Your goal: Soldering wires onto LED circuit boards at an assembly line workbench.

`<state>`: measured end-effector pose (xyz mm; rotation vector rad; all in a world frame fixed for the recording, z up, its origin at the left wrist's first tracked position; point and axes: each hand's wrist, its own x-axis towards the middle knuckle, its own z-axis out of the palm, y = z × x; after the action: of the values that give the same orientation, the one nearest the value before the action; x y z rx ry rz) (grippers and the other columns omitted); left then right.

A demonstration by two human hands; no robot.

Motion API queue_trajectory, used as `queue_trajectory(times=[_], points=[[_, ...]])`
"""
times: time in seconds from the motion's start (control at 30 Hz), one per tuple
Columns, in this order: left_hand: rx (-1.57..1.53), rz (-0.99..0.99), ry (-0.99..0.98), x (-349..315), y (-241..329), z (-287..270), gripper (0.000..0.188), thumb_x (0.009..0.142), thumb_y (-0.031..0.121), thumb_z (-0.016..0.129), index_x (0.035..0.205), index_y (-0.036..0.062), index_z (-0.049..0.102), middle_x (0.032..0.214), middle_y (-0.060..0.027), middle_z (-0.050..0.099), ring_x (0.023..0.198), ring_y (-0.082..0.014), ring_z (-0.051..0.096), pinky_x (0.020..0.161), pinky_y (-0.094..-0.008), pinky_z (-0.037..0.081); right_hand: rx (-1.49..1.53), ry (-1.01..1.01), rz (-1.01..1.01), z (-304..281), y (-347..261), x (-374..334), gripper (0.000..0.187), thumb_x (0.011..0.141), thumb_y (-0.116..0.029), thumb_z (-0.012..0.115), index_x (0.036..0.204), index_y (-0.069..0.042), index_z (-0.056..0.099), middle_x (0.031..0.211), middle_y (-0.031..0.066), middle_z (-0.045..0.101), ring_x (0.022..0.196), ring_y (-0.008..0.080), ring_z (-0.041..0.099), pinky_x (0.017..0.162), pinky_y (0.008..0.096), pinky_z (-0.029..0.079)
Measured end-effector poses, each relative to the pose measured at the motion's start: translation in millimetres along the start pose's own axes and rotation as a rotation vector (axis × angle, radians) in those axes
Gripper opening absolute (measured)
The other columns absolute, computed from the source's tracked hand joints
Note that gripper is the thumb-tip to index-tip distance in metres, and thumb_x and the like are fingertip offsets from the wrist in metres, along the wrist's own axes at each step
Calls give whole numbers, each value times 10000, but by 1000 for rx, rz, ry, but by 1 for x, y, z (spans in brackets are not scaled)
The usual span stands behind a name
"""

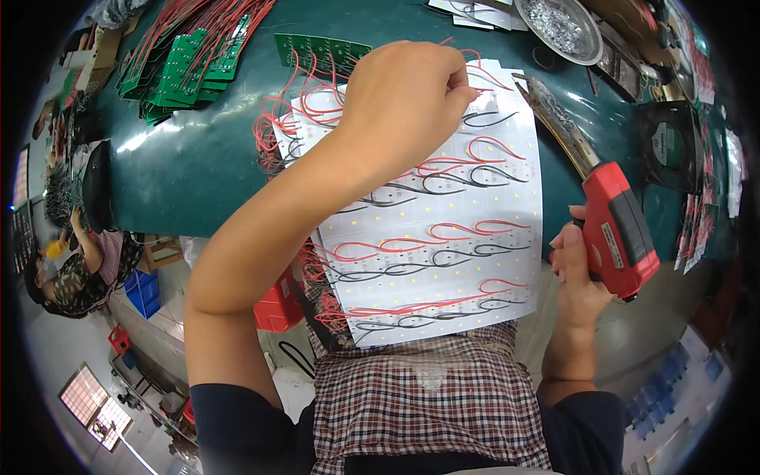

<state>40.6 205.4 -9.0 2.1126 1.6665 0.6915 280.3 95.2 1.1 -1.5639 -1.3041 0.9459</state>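
Observation:
A white LED board point(443, 210), dotted with small yellow chips, lies partly on the table and reaches over my lap. Rows of looped red and black wires run across it, and more wires bunch along its left edge. Over the board's far part, my left hand point(408, 91) is closed in a pinch on a red wire point(479, 90); most of its fingers are hidden behind the back of the hand. My right hand point(582, 265) grips a red and black soldering gun point(617, 229) at the right. The gun's tip points toward the board's far right corner.
A green circuit board point(336, 49) sits just beyond the white board. Green boards with red wires point(194, 67) pile at the far left. A metal dish point(560, 30) and a black fan-like box point(671, 146) stand at the right. Another person point(75, 265) sits at the left.

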Motion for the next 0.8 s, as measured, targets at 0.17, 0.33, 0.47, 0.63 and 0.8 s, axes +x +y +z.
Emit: queue_trajectory(times=[0.17,0.33,0.47,0.63,0.8], points=[[-30,90,70,4,3,0,176,793,188,742,701,52,677,675,-99,653,717,-303,588,687,-424,479,103,-21,13,8,21,-8,255,948,-88,620,1163,32,554,684,24,543,487,34,398,464,201,342],[-10,78,5,6,2,8,192,813,231,756,777,50,704,712,-61,663,734,-219,580,672,-361,462,121,17,-24,13,24,-12,251,956,-81,601,1169,36,543,682,18,528,485,31,382,467,203,317],[-26,111,2,7,4,13,203,809,235,759,766,46,702,702,-63,664,725,-228,575,666,-369,459,140,8,-6,16,26,-13,255,954,-81,603,1172,36,543,681,19,528,483,32,379,465,204,308],[6,114,-11,8,4,14,225,808,248,758,763,36,700,698,-66,664,724,-235,573,668,-373,460,231,-72,43,7,19,-12,276,946,-67,637,1202,18,576,833,37,635,668,76,566,596,236,457],[25,117,-25,10,4,14,240,808,265,756,756,38,698,694,-65,661,727,-236,575,672,-377,461,135,36,64,4,16,-20,247,931,-55,648,1153,30,581,823,58,628,619,78,537,555,227,426]])
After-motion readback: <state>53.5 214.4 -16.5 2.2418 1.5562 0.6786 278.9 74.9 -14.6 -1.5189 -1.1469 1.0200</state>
